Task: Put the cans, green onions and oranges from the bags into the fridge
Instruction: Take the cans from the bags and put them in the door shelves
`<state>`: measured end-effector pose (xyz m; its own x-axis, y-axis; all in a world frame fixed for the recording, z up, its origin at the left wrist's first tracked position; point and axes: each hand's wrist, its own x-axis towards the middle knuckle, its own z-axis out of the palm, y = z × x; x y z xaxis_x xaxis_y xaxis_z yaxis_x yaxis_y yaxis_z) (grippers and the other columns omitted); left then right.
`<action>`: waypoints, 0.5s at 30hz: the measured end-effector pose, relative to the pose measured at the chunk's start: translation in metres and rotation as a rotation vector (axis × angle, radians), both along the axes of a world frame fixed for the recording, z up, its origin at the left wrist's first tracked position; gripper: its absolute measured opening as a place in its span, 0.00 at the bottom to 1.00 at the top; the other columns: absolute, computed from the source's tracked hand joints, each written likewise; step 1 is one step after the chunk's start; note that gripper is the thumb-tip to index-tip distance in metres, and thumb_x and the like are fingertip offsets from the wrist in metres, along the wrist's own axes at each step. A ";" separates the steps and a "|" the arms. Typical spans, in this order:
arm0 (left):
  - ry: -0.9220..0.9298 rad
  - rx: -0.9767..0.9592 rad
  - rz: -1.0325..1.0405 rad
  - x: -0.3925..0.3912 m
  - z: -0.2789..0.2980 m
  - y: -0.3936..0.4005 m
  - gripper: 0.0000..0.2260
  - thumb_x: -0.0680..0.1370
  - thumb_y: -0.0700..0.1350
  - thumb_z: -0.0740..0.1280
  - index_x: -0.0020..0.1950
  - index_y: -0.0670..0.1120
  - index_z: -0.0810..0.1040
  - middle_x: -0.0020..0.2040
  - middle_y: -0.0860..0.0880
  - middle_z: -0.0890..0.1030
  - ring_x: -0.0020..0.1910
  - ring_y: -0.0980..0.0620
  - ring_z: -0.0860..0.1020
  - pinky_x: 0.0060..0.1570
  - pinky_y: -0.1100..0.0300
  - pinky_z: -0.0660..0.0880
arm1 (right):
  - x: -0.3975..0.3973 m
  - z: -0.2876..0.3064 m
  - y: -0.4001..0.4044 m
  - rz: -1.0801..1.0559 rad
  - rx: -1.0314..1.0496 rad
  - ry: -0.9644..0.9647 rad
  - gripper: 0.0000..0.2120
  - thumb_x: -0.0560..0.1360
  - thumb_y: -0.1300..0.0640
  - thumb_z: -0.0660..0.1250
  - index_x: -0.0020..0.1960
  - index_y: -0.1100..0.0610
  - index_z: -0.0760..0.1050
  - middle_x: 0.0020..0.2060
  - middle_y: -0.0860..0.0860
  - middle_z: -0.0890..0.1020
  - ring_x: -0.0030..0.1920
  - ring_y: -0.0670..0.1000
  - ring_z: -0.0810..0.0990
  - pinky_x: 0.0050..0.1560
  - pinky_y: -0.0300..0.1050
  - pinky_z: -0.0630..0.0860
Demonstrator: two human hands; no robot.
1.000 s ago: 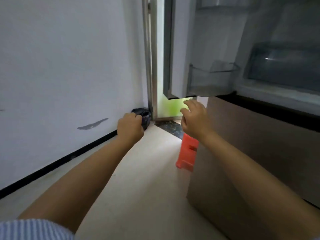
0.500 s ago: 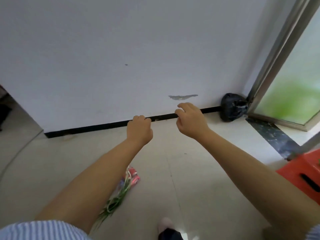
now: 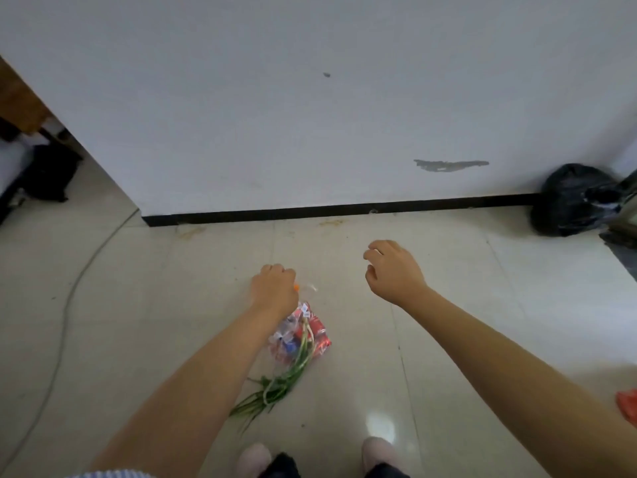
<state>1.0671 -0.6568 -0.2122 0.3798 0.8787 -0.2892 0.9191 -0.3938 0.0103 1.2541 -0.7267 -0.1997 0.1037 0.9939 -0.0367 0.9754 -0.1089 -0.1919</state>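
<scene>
Pale tiled floor point(image 3: 144, 305) meets a white wall point(image 3: 310, 108) with a black skirting strip point(image 3: 344, 211) along its foot; seen from above, person standing.

Clear plastic bag point(image 3: 293, 334) lies on the tiles just ahead of the feet. Red cans point(image 3: 319, 334) visible through the plastic, packed together. Green onions point(image 3: 275, 386) poke out of the bag's near end, leaves fanned on the floor, white stalks running up into the bag. No oranges can be made out.

Left hand point(image 3: 274, 288) directly above the bag's far end, fingers curled into a fist; a twist of clear plastic and a small orange bit show at its right edge, but whether it actually grips the bag cannot be told. Right hand point(image 3: 393, 269) well to the right of the bag, above bare floor, fingers loosely bent, holding nothing.

Two pink shoes point(image 3: 253, 460) at bottom edge. Black rubbish bag point(image 3: 568, 201) against the wall at far right. Pale cable point(image 3: 69, 298) curves across the floor on the left. Grey scuff mark point(image 3: 448, 164) on the wall. Orange-red object point(image 3: 628, 403) cut off at right edge.
</scene>
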 end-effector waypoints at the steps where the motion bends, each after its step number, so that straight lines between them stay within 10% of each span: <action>1: 0.001 -0.033 -0.004 -0.009 -0.009 0.013 0.16 0.80 0.44 0.57 0.67 0.45 0.71 0.66 0.45 0.72 0.67 0.46 0.68 0.62 0.56 0.68 | -0.008 -0.010 0.010 -0.022 -0.026 0.012 0.18 0.78 0.60 0.54 0.66 0.61 0.70 0.68 0.55 0.70 0.69 0.54 0.67 0.68 0.46 0.65; 15: 0.079 -0.378 0.011 -0.130 -0.196 0.105 0.16 0.80 0.44 0.57 0.67 0.46 0.71 0.66 0.47 0.73 0.67 0.47 0.69 0.61 0.55 0.70 | -0.122 -0.207 0.052 -0.309 -0.551 0.169 0.18 0.77 0.59 0.55 0.66 0.57 0.70 0.66 0.50 0.72 0.69 0.51 0.66 0.65 0.42 0.66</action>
